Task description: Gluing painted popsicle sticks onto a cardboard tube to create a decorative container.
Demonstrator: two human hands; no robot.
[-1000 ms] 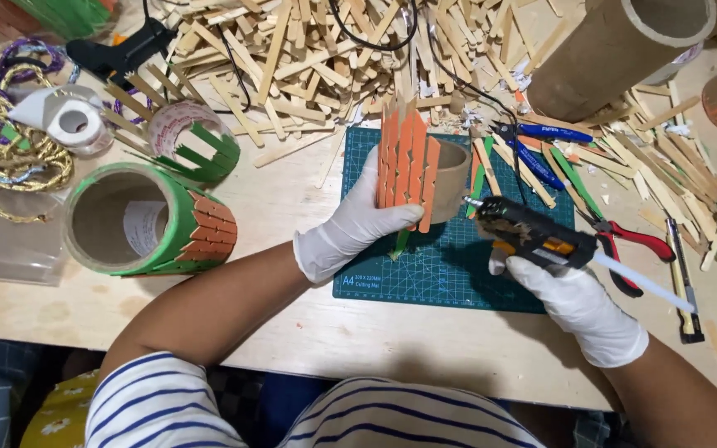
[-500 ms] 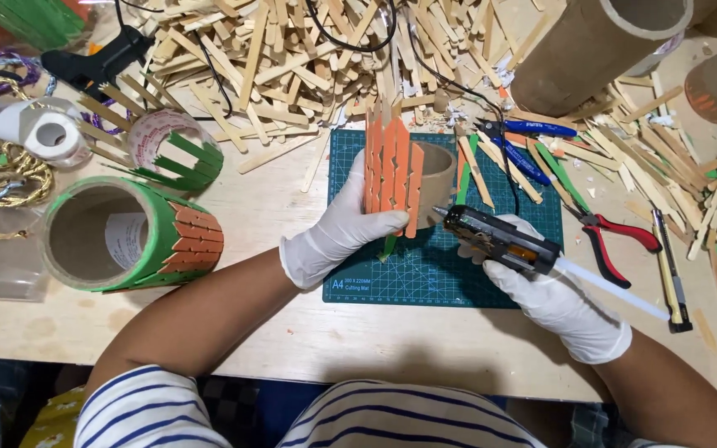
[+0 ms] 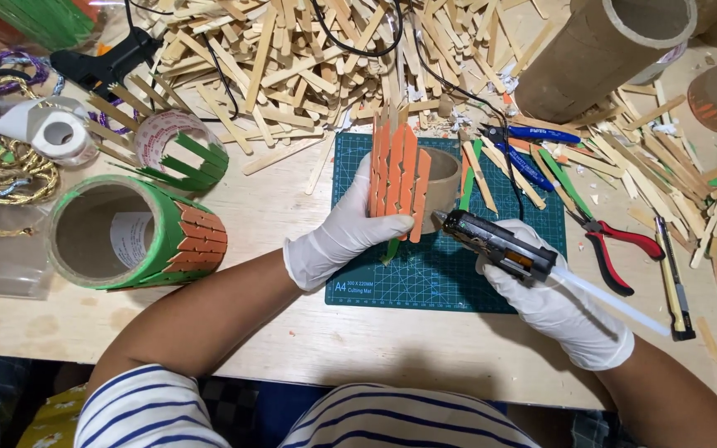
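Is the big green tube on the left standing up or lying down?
Lying down. The big green tube rests on its side on the wooden table, its open round end facing left so you can see the hollow inside.

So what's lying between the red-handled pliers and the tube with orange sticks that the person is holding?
The head view shows loose wooden sticks, a green one, blue pens and a black cord between the pliers and the stick-covered tube, across the green cutting mat.

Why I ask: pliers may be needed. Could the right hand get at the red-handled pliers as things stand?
Probably not at once: the right hand is full with the glue gun. The red-handled pliers lie uncovered just beside it, so the path looks free.
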